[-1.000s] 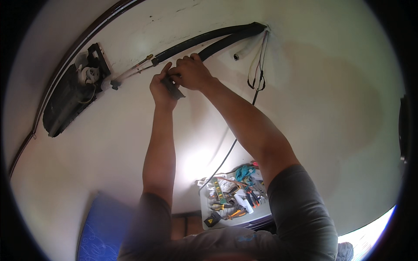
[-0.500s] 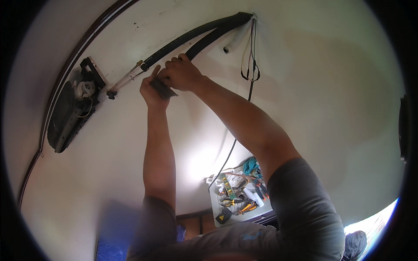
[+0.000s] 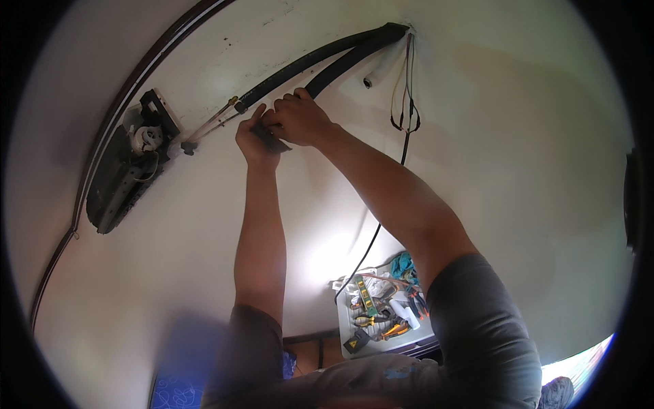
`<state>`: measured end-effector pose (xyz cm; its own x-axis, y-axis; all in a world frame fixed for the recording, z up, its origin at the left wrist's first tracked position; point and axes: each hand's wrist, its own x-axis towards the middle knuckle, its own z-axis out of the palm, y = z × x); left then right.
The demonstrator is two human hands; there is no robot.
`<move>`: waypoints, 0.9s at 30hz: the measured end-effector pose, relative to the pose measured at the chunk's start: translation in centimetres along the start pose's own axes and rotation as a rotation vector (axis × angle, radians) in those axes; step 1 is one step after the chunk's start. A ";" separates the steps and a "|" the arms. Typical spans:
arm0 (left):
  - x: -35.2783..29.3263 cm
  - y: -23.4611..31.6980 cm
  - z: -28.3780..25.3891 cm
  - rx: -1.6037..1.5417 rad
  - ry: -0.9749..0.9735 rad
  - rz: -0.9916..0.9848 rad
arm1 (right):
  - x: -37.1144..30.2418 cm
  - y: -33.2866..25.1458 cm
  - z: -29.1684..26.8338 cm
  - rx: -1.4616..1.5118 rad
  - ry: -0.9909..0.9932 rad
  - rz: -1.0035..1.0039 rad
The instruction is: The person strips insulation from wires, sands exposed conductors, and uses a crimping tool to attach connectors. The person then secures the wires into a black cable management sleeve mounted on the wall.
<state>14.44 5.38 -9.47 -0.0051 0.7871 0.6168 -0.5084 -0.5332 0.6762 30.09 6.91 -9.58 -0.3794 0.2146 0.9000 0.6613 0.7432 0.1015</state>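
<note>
Two black foam-insulated pipes run down and leftward from a hole high on the wall. My right hand is closed at the lower end of the nearer pipe, its curled fingers covering that end. Just left of it, my left hand grips a dark, flat-looking piece; its exact kind is hard to make out. Both hands meet around this piece. Bare thin metal pipes come out of the farther insulation, close to my left fingers.
An opened dark wall unit hangs at left. Loose wires and a white pipe stub are near the hole, and a black cable drops to a tray of pliers, a level and cloths below.
The whole view has shifted, so wall, pipes and hands appear slightly farther right. Both hands keep nearly the same hold by the pipe end.
</note>
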 end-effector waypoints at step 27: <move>-0.3 -0.5 -0.9 -0.009 0.008 -0.063 | 0.0 0.2 0.6 -0.038 0.015 0.005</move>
<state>13.93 5.70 -10.33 0.0204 0.8216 0.5697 -0.5159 -0.4795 0.7099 29.80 7.46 -9.78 -0.3665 0.2086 0.9067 0.6875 0.7174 0.1128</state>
